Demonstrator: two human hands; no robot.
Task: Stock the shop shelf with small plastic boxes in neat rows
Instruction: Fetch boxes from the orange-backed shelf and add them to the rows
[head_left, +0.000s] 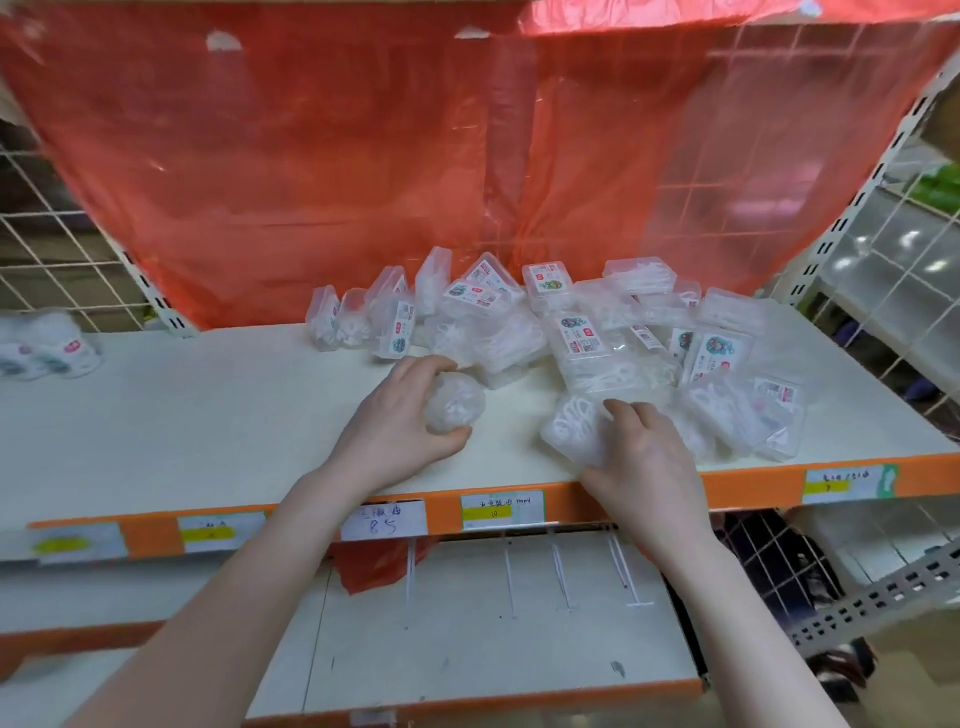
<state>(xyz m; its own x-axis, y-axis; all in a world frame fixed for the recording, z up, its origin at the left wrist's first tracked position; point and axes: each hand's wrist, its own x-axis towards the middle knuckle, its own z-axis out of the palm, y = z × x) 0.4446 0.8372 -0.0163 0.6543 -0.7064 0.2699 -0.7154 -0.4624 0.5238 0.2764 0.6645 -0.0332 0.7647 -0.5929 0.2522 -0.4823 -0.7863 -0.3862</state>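
Leftmost, far-left stock: two clear plastic tubs with white-and-green labels (44, 349) are sitting at the left end of the white metal shelf board (208, 405), well apart from everything else.
Backdrop: a translucent red plastic sheet (363, 156) is hanging over the white wire grid back panel (47, 249).
Shelf edge: handwritten paper price tags (383, 520) are sitting along the orange front strip (150, 535).
Left hand: the left hand (400, 426) is curling fingers and thumb around a small clear plastic box with white contents (454, 408), holding it on the board left of the pile.
Pile: a jumbled heap of small clear plastic boxes with printed labels (571, 332) is lying unsorted at the middle and right of the board, reaching back to the sheet.
Right hand: the right hand (644, 462) is gripping a second clear rectangular box of white picks (571, 428) near the front edge, fingers bent over its right side.
Below: thin white display hooks (561, 577) are jutting out under the shelf.
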